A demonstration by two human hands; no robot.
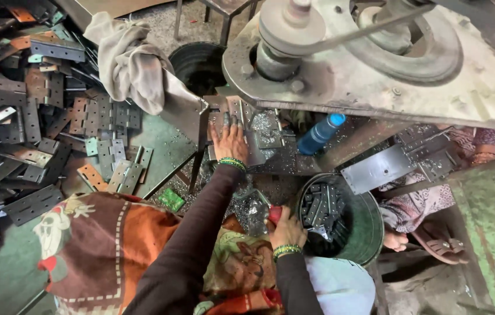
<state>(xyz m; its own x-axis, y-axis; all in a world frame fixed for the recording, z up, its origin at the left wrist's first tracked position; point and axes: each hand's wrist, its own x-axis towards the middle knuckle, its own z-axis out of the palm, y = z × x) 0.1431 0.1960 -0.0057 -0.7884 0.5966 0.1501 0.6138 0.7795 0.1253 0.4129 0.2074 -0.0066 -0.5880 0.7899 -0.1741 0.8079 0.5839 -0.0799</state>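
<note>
Beside the right hand [286,228], bucket [364,233] holds seemingly hinges [321,211].

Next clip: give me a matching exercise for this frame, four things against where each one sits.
Things:
1. left hand
2. right hand
3. blue plastic bottle
4. beige crumpled cloth

Places:
A. draped at the upper left, beside the dark round opening
B. flat on a grey metal hinge plate under the machine
C. closed on a red handle beside the green metal bucket
D. lying tilted on the work table right of the plate

Pairs: 1-B, 2-C, 3-D, 4-A
</note>
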